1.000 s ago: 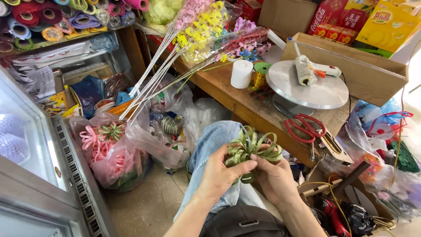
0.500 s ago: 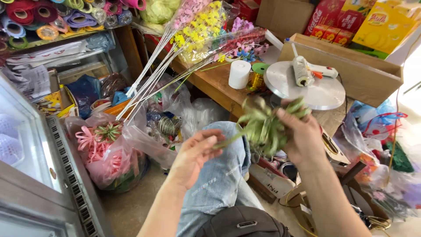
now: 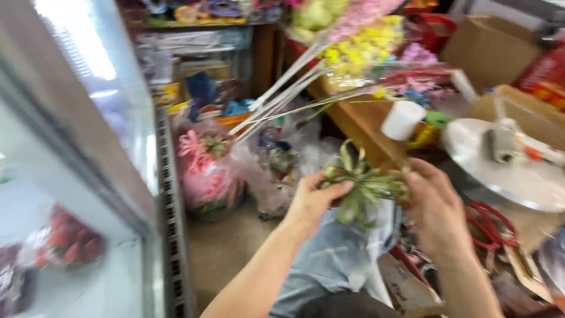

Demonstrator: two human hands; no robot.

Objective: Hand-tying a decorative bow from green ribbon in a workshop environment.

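Both hands hold an olive-green ribbon bow (image 3: 360,185) above my lap. My left hand (image 3: 315,199) pinches the bow's left side with thumb and fingers. My right hand (image 3: 434,207) grips its right side, the back of the hand turned up. The bow's loops fan upward and outward between the two hands. My jeans-clad knee (image 3: 335,259) lies below them. The picture is blurred by motion.
A wooden table (image 3: 359,121) to the right carries a round grey turntable (image 3: 518,176) with a glue gun (image 3: 521,147), a white roll (image 3: 403,119) and wrapped artificial flowers (image 3: 359,50). Red scissors (image 3: 491,227) lie near my right hand. A plastic bag of pink bows (image 3: 203,171) and a glass-door cabinet (image 3: 76,159) stand left.
My right hand brought the bow back down from near the turntable, and my left hand took hold of it again. The view swung left toward the cabinet.
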